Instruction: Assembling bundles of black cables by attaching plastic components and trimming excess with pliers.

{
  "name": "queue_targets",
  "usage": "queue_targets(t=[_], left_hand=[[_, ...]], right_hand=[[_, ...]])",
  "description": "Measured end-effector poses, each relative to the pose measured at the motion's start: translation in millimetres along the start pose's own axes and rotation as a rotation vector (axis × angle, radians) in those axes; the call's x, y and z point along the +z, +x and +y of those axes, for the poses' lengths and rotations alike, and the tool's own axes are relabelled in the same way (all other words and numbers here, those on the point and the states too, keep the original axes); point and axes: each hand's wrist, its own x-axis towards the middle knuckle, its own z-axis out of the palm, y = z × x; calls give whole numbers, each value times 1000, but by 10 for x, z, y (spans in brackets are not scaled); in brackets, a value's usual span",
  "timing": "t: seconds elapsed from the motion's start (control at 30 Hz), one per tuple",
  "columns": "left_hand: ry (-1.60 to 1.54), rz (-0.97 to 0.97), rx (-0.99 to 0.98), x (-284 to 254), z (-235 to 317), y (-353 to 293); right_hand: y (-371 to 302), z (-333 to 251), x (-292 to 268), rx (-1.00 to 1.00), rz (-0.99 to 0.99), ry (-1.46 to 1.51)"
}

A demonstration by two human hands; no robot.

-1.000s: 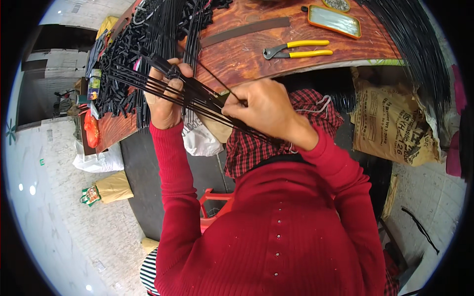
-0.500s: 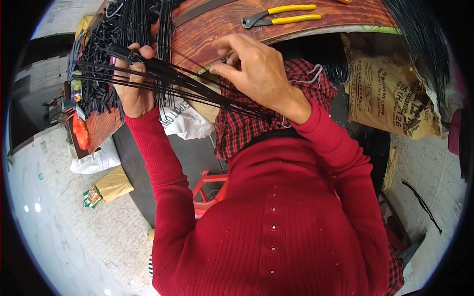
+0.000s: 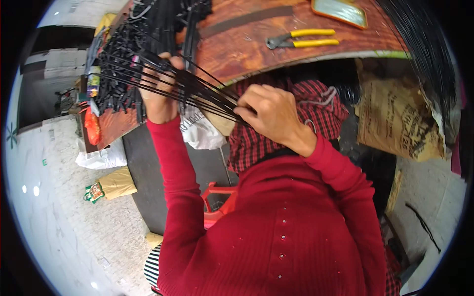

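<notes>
In front of me a bundle of thin black plastic strips slants down from upper left to lower right. My left hand is closed around its upper part, where a thicker dark end shows; several strips fan out to the left past the fingers. My right hand pinches the bundle's lower end with curled fingers, above the red-and-black checked cloth on my lap. Close to my left hand, a large heap of black plastic pieces covers the left of the wooden table.
End-cutting pliers with yellow handles lie on the table, near an orange-rimmed tray. Long black strands hang at the right above a brown sack. A white bag is below the table edge, a red stool beside me.
My right hand, raised off the bundle with fingers apart before, has come down and closed on its lower end. The left hand keeps its hold. The whole view has shifted slightly.
</notes>
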Motion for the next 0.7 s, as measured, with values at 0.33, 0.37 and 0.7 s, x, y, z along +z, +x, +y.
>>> queue_targets(t=[0.33,0.37,0.7], left_hand=[[-11,-9,-18,77,121,-48],[-16,-8,-38,63,118,-50],[-39,-12,-5,100,127,-29]], right_hand=[[9,-88,-66,170,-163,257],[20,-99,-57,197,-157,336],[73,-51,-86,78,-127,207]])
